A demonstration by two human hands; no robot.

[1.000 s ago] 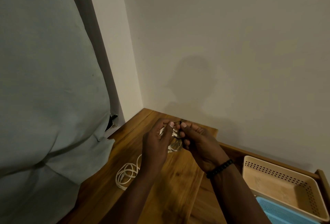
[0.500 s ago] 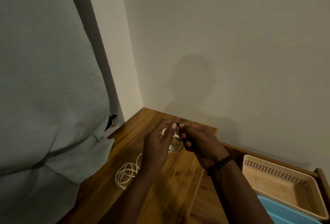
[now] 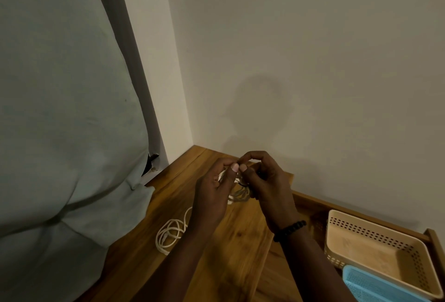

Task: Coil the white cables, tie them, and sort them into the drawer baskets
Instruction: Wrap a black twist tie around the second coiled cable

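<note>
Hands: left hand [image 3: 213, 195] and right hand [image 3: 268, 187] meet above the wooden top [image 3: 240, 241], thumbs nearly touching.
Left hand: fingers curl round the coiled white cable [image 3: 237, 193], holding the loops bunched.
Right hand: pinches a thin dark tie [image 3: 242, 183] at the coil (its ends are too small to follow).
Second cable: a loose white cable [image 3: 169, 232] lies on the wood beside the left forearm, not yet tied.
Baskets: beige basket [image 3: 375, 251] and blue basket [image 3: 375, 287] sit in the open drawer at right, well apart from the hands; the beige one looks empty.
Step, as judged: tying the coil.
Doing it well: the left grip should probably keep the loops tight while the right hand cinches the tie snug across all strands, so none springs free.
</note>
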